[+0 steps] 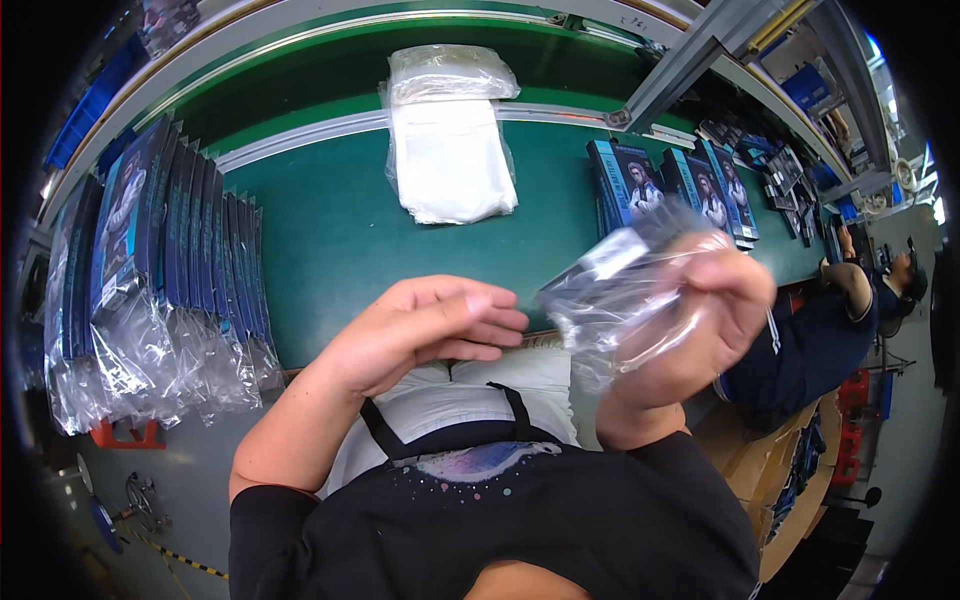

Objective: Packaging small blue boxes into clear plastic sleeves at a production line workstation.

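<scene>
Taking the film-covered white pile (450, 155) on the green desk (330, 235) as landmark, I have the right grip (725, 290) clamped on a clear plastic bag (612, 292), which lies to the right of the pile and nearer the wearer's body. A dark form shows through the film, though blur prevents me from identifying it. I read the left grip (420, 322) as empty, its fingers slightly apart, on the near side of the pile and clear of the bag. Left of the pile I observe a close row of bagged boxes (135, 215), their loose transparent ends directed toward the wearer. Right of the pile stand blue printed boxes (630, 180); farther right I note small dark items (795, 190) and a co-worker (800, 340) in dark clothing, on the near side of these items.
</scene>
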`<state>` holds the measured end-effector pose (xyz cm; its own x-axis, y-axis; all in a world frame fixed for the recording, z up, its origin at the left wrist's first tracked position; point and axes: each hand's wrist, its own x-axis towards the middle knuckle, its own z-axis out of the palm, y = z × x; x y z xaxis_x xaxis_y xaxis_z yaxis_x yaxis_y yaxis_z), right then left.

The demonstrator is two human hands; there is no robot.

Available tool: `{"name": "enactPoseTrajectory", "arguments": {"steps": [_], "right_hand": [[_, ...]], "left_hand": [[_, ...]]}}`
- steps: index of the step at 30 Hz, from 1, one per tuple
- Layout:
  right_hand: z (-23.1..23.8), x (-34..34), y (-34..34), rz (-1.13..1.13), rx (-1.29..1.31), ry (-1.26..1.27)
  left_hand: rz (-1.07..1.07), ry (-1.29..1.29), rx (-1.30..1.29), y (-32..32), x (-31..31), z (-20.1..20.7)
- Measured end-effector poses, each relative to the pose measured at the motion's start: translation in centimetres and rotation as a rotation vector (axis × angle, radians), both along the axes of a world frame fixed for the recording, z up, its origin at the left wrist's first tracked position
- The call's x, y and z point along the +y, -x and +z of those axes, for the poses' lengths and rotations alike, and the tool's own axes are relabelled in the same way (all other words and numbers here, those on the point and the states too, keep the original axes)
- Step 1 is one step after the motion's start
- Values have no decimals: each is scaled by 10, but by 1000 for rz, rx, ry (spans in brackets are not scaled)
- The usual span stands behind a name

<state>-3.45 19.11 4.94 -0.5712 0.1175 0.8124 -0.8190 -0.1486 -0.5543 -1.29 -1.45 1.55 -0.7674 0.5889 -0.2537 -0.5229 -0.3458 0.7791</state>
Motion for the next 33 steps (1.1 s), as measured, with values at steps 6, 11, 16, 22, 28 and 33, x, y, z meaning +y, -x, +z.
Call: {"name": "enactPoseTrajectory", "arguments": {"steps": [6,11,16,22,28,33], "right_hand": [[-21,-41,-13,333,-66,-782],[-18,-27,-3,181,15,-734],[-34,-4,31,-273,-173,-473],[-21,12,22,164,-335,-685],[-21,24,35,-166,-391,-500],[-37,59,53,-325,-452,-535]], "left_hand": [[246,-392,-362,-9,6,-12],[375,-195,-117,-12,-24,-26],[382,-71,-8,-23,-41,1],[427,364,210,-47,-72,54],[1160,848,998,-91,-107,98],[1089,1676,1213,-52,-139,93]]}}
